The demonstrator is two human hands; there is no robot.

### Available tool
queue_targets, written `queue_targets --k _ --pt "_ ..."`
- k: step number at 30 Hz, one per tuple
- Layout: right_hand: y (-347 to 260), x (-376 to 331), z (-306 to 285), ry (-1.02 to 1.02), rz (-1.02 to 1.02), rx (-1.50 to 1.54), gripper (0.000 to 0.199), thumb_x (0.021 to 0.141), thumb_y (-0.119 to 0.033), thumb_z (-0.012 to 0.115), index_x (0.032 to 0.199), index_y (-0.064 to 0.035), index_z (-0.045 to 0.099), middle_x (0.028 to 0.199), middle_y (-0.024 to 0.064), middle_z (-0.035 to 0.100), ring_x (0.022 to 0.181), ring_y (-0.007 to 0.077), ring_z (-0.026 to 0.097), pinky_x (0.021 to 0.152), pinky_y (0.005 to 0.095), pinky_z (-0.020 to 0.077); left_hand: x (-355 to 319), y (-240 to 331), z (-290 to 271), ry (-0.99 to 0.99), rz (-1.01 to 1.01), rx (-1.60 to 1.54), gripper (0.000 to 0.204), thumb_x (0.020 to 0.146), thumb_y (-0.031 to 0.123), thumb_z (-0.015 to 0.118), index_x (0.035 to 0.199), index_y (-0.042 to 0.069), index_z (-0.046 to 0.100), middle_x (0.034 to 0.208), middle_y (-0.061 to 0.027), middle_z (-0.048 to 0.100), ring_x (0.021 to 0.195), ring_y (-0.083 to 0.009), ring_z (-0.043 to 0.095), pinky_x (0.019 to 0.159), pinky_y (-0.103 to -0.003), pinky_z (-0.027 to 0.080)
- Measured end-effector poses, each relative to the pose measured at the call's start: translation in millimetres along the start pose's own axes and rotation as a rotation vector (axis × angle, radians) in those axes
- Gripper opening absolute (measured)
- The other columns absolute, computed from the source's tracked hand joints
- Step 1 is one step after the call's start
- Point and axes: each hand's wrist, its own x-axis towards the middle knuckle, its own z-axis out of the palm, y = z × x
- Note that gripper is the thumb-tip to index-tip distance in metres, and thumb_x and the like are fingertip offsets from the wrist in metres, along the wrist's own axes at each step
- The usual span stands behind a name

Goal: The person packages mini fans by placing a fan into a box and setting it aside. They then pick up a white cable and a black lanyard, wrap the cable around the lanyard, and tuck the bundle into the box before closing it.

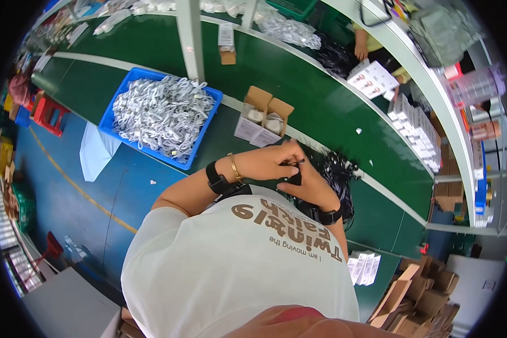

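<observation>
Head view: a white short-sleeved shirt with brown lettering (236, 265) filled the lower centre of the frame. Just above it, at mid-frame, the bare left hand (262, 162), with a gold-coloured bracelet (234, 168) and a black buckled strap (214, 179) at its wrist, met the bare right hand (314, 188), which had a black wristband (328, 215). The fingers of both hands were bent and brought close together; something dark showed between them, but how firmly they held it, and how far they were parted, could not be told. Right of centre, beside the right hand, spread a loose bundle of glossy black strands (343, 169). Lower right of the frame, small white boxes (364, 267) stood near the shirt.

Above the hands, two white cardboard cartons with raised brown flaps (248, 128) stood open on the long green worktop (321, 101), pale objects inside. Left of centre, a blue rectangular plastic tray (180, 164) was heaped with coiled white cables (163, 118).

Farther off, at the upper right, a co-worker's hand (361, 52) was near a white printed package (372, 79), and a row of white boxes (414, 135) stood below that.
</observation>
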Motion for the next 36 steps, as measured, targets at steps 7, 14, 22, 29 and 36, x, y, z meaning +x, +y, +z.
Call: queue_targets --k 7,14,22,29,36 --pt "-3 7 3 0.190 -0.057 -0.359 0.039 0.085 -0.004 0.055 0.122 0.0013 0.043 0.107 0.0120 0.058 0.095 0.0186 0.055 0.091 0.0298 0.0404 -22 6 -16 0.179 0.048 0.092 0.016 0.092 0.010 0.050 0.104 0.003 0.042 0.083 -0.0039 0.053 0.073 -0.0096 0.052 0.066 -0.024 0.044" --pt "0 11 -3 -0.140 0.116 0.186 0.016 0.093 -0.012 0.045 0.105 -0.0021 0.048 0.088 0.0062 0.054 0.081 0.0180 0.054 0.090 0.0344 0.0412 -35 15 -40 0.334 0.132 -0.111 0.008 0.092 0.009 0.051 0.093 0.004 0.045 0.079 -0.0015 0.053 0.075 -0.0080 0.053 0.066 -0.025 0.044" --pt "-26 12 5 0.360 -0.267 0.775 0.020 0.096 -0.025 0.045 0.093 -0.0050 0.047 0.077 0.0020 0.046 0.065 0.0139 0.043 0.086 0.0362 0.0428 -63 -14 -46 0.204 0.109 0.174 0.007 0.088 0.010 0.055 0.087 0.004 0.060 0.085 -0.0060 0.062 0.077 -0.0179 0.059 0.070 -0.032 0.046" --pt "7 -22 -6 0.360 -0.211 0.800 0.021 0.097 -0.023 0.045 0.104 -0.0050 0.052 0.079 0.0019 0.047 0.062 0.0103 0.037 0.072 0.0291 0.0416 -132 -61 -150 0.937 -0.626 1.464 0.014 0.073 0.005 0.058 0.084 0.010 0.065 0.093 -0.0047 0.061 0.093 -0.0273 0.055 0.074 -0.040 0.046" --pt "3 -15 16 0.536 0.053 0.441 0.019 0.097 -0.016 0.043 0.108 -0.0056 0.054 0.077 0.0008 0.047 0.062 0.0081 0.037 0.062 0.0231 0.0357 -151 -92 -161 0.900 -0.471 1.589 0.015 0.070 0.010 0.060 0.084 0.012 0.066 0.092 -0.0002 0.058 0.096 -0.0242 0.052 0.076 -0.042 0.043"
